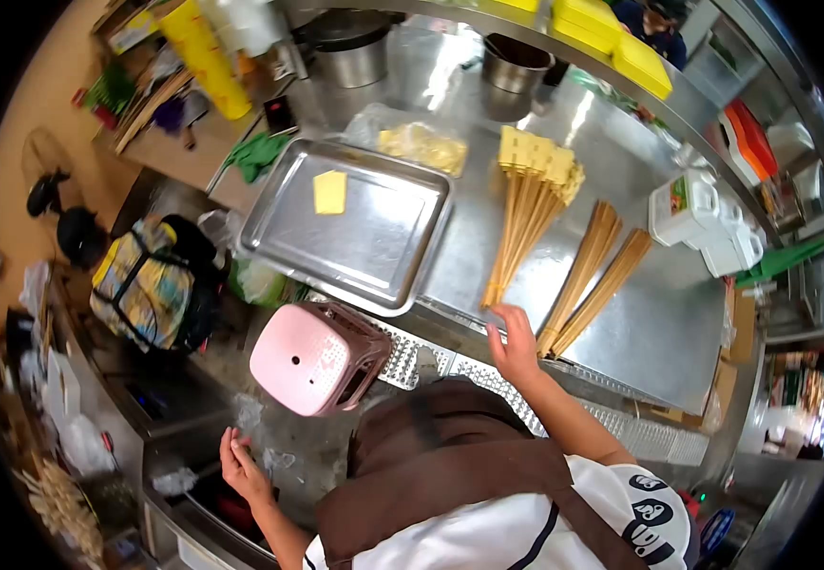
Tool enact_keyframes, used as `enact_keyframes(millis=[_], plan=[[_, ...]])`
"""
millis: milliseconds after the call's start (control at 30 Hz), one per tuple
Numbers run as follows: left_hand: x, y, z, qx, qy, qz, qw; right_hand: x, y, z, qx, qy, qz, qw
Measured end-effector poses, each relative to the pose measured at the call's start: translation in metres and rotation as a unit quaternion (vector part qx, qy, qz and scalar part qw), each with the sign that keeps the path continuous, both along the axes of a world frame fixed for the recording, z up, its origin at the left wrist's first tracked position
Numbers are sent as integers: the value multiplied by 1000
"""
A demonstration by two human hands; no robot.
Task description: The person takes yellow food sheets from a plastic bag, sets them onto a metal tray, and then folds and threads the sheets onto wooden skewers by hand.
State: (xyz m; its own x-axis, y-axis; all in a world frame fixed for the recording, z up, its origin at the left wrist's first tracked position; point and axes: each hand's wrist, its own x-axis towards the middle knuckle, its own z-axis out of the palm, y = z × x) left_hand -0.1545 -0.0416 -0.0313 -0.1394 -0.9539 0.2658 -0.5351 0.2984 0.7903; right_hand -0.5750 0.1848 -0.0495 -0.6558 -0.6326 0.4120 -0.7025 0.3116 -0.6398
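Observation:
My right hand (517,348) is at the front edge of the steel table, fingers apart and nothing visible in it. Its fingertips are close to the lower ends of a bunch of skewers (526,214) topped with folded yellow sheets; whether they touch, I cannot tell. Just right of it lie two bundles of bare wooden skewers (594,271). Low on the left, my left hand (244,467) hangs away from the table with loosely bent fingers, apparently holding nothing. A steel tray (364,252) carries one yellow sheet (330,193). Behind the tray, a clear bag (421,145) contains more yellow pieces.
A pink plastic stool (300,361) stands in front of the tray. At the table's right end are white jugs (686,207). Steel pots (347,52) line the back, below a shelf with yellow containers (612,43). A stuffed bag (151,290) sits at left.

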Motion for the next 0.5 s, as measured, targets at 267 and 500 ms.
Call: enact_keyframes(millis=[267,500], plan=[[-91,-52,51,17,-65,-190,979,12,-1,-8,-53,-69,-108,990],[-192,-68,63,-32,-177,-337,924,3,55,-15,43,-69,-282,956]])
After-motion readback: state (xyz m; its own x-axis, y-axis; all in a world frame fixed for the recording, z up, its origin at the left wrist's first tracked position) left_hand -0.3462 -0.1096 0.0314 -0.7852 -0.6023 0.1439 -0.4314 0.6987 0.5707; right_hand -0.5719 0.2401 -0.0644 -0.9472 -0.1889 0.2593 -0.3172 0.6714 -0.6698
